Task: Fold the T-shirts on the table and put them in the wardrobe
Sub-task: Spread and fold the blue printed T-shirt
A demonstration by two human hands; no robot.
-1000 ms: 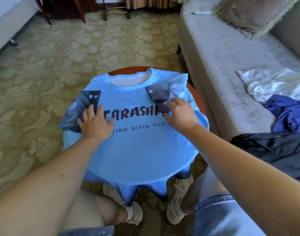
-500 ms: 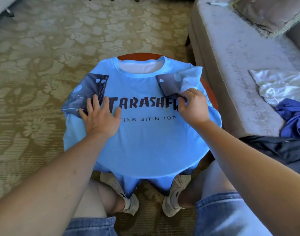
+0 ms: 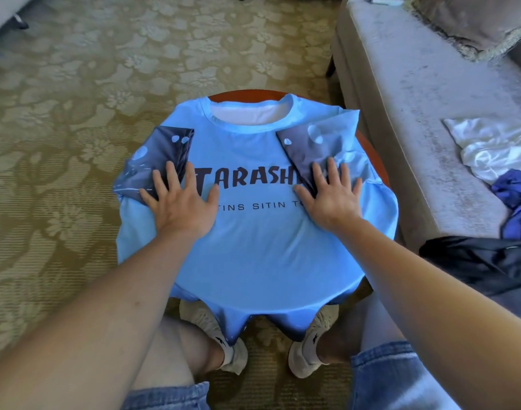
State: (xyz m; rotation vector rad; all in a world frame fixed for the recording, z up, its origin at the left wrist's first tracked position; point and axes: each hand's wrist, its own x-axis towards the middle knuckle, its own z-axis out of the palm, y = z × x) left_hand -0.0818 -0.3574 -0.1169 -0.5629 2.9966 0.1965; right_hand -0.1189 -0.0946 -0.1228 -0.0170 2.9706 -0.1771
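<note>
A light blue T-shirt with dark lettering lies face up over a small round red-brown table, its hem hanging off the near edge. Both dark printed sleeves are folded inward onto the chest. My left hand lies flat with fingers spread, pressing the end of the left sleeve. My right hand lies flat the same way on the end of the right sleeve.
A grey sofa stands close on the right with a white garment, a blue garment and a black garment lying on it. Patterned carpet surrounds the table. My knees and shoes are under the near edge.
My right hand went from pinching the right sleeve's end to lying flat on it. The left hand stayed pressed on the left sleeve. The view tipped slightly downward.
</note>
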